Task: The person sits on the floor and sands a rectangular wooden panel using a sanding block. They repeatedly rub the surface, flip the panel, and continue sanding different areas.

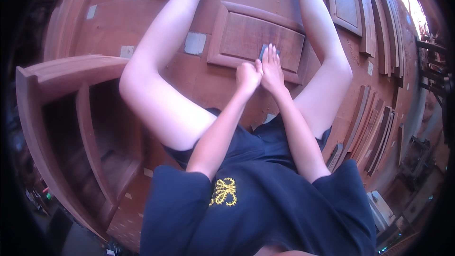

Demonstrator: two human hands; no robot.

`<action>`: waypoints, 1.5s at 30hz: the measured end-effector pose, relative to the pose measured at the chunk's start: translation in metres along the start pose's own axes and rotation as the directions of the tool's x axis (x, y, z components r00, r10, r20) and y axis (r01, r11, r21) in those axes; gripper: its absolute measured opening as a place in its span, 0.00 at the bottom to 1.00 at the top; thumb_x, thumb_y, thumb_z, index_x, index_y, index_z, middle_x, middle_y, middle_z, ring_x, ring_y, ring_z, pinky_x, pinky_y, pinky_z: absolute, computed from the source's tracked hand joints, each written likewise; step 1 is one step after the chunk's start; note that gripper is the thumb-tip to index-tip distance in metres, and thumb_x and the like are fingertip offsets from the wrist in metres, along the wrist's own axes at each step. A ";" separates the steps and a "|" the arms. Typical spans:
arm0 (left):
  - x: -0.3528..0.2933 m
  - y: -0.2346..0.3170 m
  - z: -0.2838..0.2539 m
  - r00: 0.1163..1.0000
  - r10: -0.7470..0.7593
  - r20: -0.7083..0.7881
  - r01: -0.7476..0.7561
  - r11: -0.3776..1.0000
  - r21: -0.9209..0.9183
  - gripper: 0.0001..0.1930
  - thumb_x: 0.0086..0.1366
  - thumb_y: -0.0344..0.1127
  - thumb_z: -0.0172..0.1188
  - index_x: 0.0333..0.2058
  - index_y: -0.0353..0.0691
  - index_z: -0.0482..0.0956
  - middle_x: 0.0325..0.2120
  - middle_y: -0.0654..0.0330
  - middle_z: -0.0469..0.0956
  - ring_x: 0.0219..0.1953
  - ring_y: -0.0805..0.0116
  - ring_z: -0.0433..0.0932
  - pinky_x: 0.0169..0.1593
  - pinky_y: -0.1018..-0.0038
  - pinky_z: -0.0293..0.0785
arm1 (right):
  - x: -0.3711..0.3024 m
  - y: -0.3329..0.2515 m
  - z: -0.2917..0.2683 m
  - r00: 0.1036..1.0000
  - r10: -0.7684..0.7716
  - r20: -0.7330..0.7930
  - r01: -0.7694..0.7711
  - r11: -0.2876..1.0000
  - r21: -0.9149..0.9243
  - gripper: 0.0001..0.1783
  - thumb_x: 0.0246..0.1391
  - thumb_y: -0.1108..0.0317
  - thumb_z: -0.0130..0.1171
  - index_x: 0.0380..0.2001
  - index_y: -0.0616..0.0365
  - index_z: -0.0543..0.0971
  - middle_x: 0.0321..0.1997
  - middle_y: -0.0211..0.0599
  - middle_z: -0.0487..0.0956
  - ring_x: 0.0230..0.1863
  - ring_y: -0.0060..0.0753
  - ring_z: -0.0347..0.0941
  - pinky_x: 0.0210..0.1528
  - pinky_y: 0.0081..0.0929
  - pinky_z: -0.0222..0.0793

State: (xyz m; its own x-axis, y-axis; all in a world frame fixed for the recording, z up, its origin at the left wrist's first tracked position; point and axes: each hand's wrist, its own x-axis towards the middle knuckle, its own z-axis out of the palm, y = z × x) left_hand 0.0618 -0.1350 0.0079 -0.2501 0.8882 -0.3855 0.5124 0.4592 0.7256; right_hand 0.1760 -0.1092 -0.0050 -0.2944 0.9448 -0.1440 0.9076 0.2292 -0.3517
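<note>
A brown wooden panel door (237, 33) with a raised frame lies flat between my legs. My right hand (272, 71) rests on its lower right part, fingers straight and pressed together over a small dark grey piece of sandpaper (263, 51). Only the sandpaper's left edge shows; the rest is under the fingers. Close against the right hand's near left side is my left hand (249, 78), closed, its thumb touching the right hand. Whatever its curled fingers hold, if anything, is hidden.
A curved wooden cabinet frame (85, 73) stands at my left. Several wood strips (367, 128) lie at my right, with long boards (374, 19) beyond them. A second panel (343, 2) lies at the far right. Pale square patches (195, 43) dot the brown surface.
</note>
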 end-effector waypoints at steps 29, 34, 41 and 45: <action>-0.026 0.002 0.040 0.728 -0.469 0.501 0.597 0.075 -0.798 0.12 0.69 0.27 0.51 0.48 0.28 0.74 0.43 0.51 0.78 0.40 0.60 0.80 0.50 0.61 0.77 | 0.020 0.006 0.011 0.963 0.038 -0.267 -0.035 0.999 0.016 0.26 0.61 0.67 0.49 0.60 0.71 0.67 0.69 0.58 0.60 0.71 0.52 0.54 0.71 0.44 0.50; -0.018 -0.001 0.048 0.760 -0.436 0.482 0.554 0.046 -0.831 0.13 0.72 0.31 0.46 0.48 0.30 0.74 0.45 0.52 0.77 0.44 0.62 0.79 0.49 0.60 0.77 | 0.001 0.000 0.007 0.975 0.018 -0.221 -0.008 0.999 0.046 0.24 0.60 0.70 0.49 0.57 0.71 0.69 0.66 0.58 0.63 0.69 0.52 0.57 0.71 0.44 0.53; 0.004 0.010 0.045 0.865 -0.312 0.394 0.462 0.186 -0.867 0.15 0.73 0.36 0.48 0.49 0.30 0.74 0.41 0.54 0.79 0.40 0.66 0.79 0.46 0.64 0.78 | 0.039 0.008 -0.003 0.974 -0.034 -0.223 0.050 0.996 0.068 0.24 0.58 0.70 0.50 0.56 0.72 0.70 0.66 0.59 0.63 0.70 0.54 0.56 0.71 0.47 0.51; -0.028 0.010 0.044 0.828 -0.486 0.279 0.495 0.403 -0.770 0.13 0.71 0.32 0.49 0.38 0.29 0.80 0.34 0.59 0.80 0.33 0.76 0.75 0.39 0.79 0.70 | 0.004 0.008 0.010 0.987 0.000 -0.158 -0.002 1.000 -0.013 0.24 0.59 0.70 0.50 0.56 0.72 0.69 0.67 0.59 0.62 0.69 0.56 0.57 0.70 0.46 0.52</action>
State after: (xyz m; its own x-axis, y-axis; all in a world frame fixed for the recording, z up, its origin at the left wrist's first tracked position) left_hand 0.1096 -0.1557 0.0008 -0.2268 0.5082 -0.8308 -0.5500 0.6372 0.5399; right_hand 0.1787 -0.1059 -0.0178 -0.2438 0.9698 0.0044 0.9120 0.2308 -0.3392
